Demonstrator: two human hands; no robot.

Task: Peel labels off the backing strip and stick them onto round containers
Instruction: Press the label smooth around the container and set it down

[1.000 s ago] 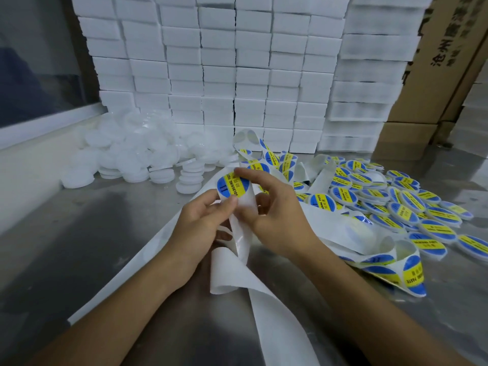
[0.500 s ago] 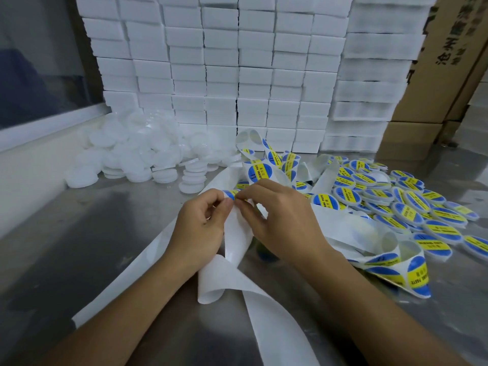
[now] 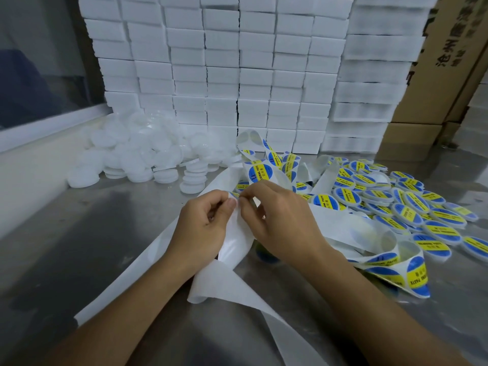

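1. Backing strip [image 3: 235, 249] runs up between both hands at centre of the steel table [image 3: 79, 247]. Its spent, label-free tail loops down toward the viewer.
2. Label [image 3: 233, 194] being worked shows only as a sliver of blue and yellow at the fingertips. The rest is hidden by the fingers.
3. Left hand [image 3: 206, 223] has its fingers curled and pinches the strip just under that label. Likely this holds the backing taut so the edge can lift.
4. Right hand [image 3: 280, 220] pinches at the label edge with thumb and forefinger, tips touching the left thumb. Judged step: starting a peel. Can't tell whether the label is free of the backing yet.
5. Unpeeled strip with labels [image 3: 260, 173] rises just behind the hands and coils right to a loop [image 3: 396, 265] near the right forearm.
6. Labelled containers [image 3: 406, 207] lie in a spread heap on the right, well clear of the hands.
7. Blank white containers [image 3: 137, 154] are piled at back left, some stacked [image 3: 194, 178] near the strip. Next one needs a reach over the tail.
8. Stacked white boxes [image 3: 237, 75] wall the back, with cardboard cartons [image 3: 435, 75] at right.
9. In the way: loose coils of strip between the hands and both heaps, which could snag or stick to a freed label.
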